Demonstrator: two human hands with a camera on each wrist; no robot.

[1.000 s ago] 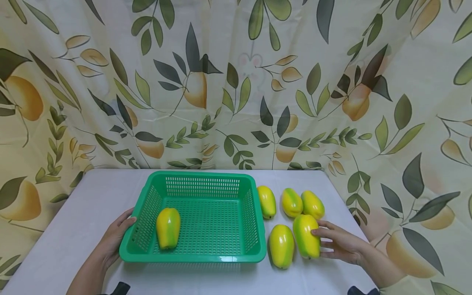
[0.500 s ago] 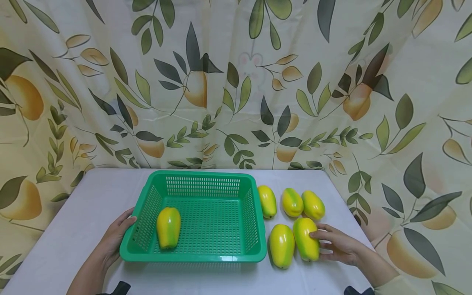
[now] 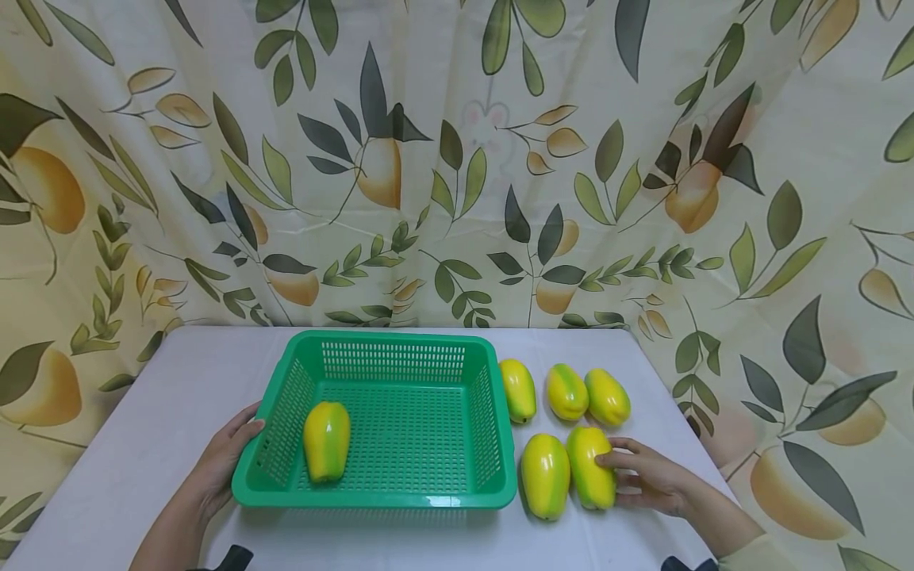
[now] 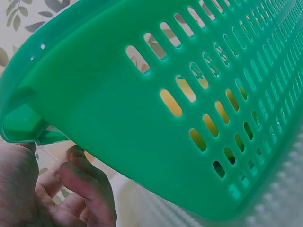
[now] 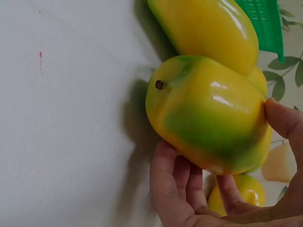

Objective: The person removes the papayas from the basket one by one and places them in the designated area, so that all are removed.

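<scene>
My left hand (image 3: 223, 460) holds the left rim of a green plastic basket (image 3: 385, 498), the thumb over the edge. In the left wrist view its fingers (image 4: 87, 184) curl beneath that rim. Inside the basket, toward the left, lies one yellow-green papaya (image 3: 326, 441). To the basket's right, my right hand (image 3: 653, 480) grips another papaya (image 3: 591, 468) from its right side. The right wrist view has the thumb on one side of this papaya (image 5: 208, 113) and the fingers on the other. Just left of it lies a further papaya (image 3: 546, 476).
Behind the gripped fruit lie more papayas: one against the basket's right wall (image 3: 517, 390), and a pair (image 3: 567, 392) close together. All stand on a white-covered table (image 3: 178, 373). A leaf-and-fruit patterned curtain (image 3: 457, 238) hangs behind the table's back edge.
My right hand and the papaya it grips have come slightly toward me, and the hand has shifted a little left. The left hand and basket have stayed put.
</scene>
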